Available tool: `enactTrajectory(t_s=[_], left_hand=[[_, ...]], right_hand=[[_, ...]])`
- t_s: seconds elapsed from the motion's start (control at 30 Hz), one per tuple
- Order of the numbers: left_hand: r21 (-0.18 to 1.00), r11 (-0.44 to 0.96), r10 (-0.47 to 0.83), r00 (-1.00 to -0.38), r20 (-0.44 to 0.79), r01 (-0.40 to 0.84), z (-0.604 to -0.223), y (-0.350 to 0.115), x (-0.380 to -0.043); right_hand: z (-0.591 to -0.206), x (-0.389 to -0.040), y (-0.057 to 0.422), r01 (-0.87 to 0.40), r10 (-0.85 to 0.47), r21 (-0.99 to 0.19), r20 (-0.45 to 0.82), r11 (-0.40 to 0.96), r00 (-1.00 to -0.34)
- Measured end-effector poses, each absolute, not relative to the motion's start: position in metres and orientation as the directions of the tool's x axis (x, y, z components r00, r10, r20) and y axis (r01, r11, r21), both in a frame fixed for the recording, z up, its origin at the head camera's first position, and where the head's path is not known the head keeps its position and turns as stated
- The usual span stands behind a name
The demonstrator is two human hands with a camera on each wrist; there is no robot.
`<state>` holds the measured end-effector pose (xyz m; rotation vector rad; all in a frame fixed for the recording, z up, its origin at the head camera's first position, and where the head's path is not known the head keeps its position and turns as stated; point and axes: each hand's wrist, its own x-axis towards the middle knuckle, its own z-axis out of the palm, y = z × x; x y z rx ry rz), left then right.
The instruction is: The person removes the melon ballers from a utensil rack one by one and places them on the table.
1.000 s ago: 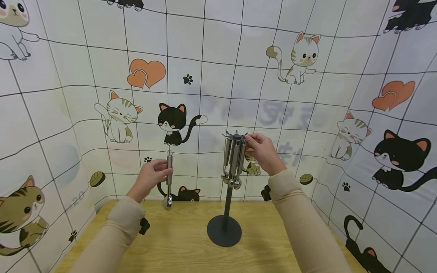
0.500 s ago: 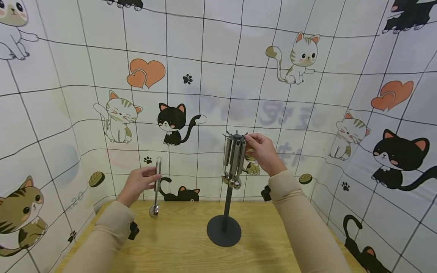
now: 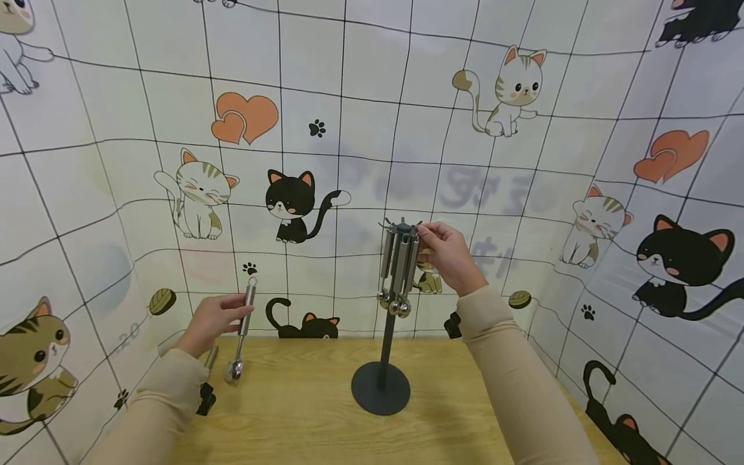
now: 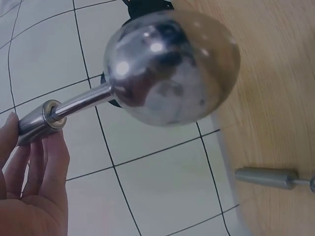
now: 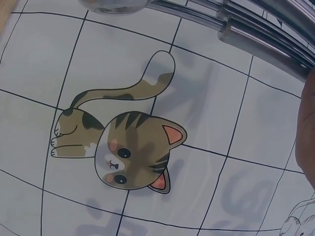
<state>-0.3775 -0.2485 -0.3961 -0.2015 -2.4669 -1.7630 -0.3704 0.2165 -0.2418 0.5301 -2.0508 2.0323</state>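
Note:
My left hand (image 3: pixel 212 320) pinches the handle of a shiny metal scoop (image 3: pixel 234 371), held upright with a slight tilt above the table's left side. In the left wrist view the scoop's round bowl (image 4: pixel 167 69) looms large, and the fingers (image 4: pixel 54 162) lie along its handle. My right hand (image 3: pixel 447 255) pinches the top rim of a dark utensil rack (image 3: pixel 380 389), by a hook. Whether it also grips a hanging handle is hidden. Several metal scoops (image 3: pixel 400 268) hang round the rack. In the right wrist view, their handles (image 5: pixel 266 49) cross the upper right corner.
A second metal-handled utensil (image 4: pixel 266 177) lies on the wooden table (image 3: pixel 302 400), partly behind my left wrist in the head view. A white wall sheet with cat drawings (image 3: pixel 290 206) encloses the table at the back and sides.
My left hand has moved left and slightly down with the scoop, away from the rack. The lying utensil has come into view beside that wrist. The right hand stays at the rack top.

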Motion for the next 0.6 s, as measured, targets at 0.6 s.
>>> enactTrajectory(t_s=[0.6], left_hand=[[0.912, 0.392, 0.050, -0.992, 0.112, 0.123, -0.415, -0.307, -0.362]], right_hand=[[-0.241, -0.369, 0.216, -0.393, -0.105, -0.919, 0.394, -0.033, -0.913]])
